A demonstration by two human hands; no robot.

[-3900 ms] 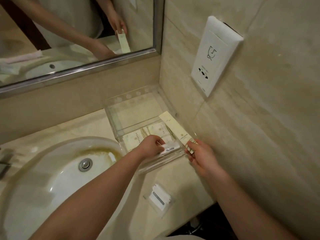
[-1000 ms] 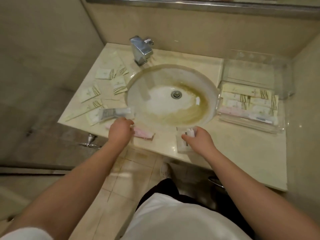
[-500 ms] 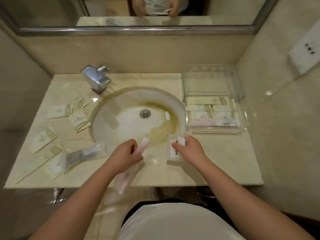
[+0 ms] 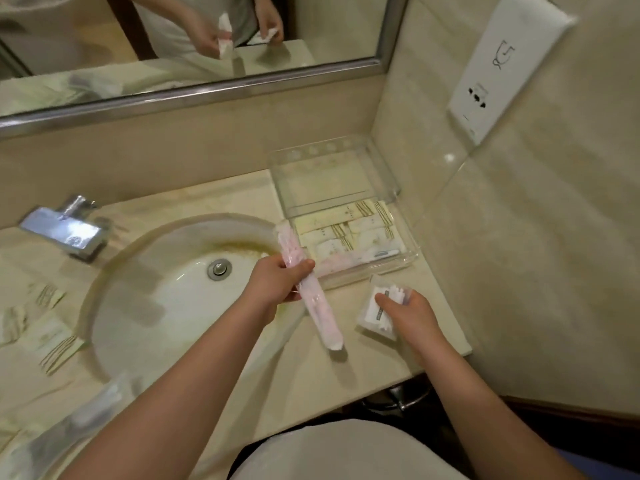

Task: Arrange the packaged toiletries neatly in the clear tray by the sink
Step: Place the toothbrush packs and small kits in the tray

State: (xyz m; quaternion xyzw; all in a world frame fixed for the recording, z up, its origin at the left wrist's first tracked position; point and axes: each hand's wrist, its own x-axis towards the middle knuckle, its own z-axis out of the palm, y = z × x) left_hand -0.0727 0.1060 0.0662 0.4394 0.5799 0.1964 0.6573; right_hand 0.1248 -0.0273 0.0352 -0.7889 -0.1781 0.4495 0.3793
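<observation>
A pale marble desk (image 4: pixel 349 372) with an inset sink (image 4: pixel 156 306) and a chrome tap (image 4: pixel 64 230) is seen, on which a clear tray (image 4: pixel 410 259) is set in the right corner and cream sachets (image 4: pixel 52 344) are scattered at the left.

Since half a second ago the left hand (image 4: pixel 277 282) has lifted the long pink packet (image 4: pixel 304 289) off the worktop's (image 4: pixel 346 375) front edge and carried it right, so its far end now reaches the clear tray's (image 4: pixel 401 261) near left corner. The right hand (image 4: pixel 408 313) has raised its small clear packet (image 4: pixel 375 313) and brought it nearer the tray, grip unchanged.
</observation>
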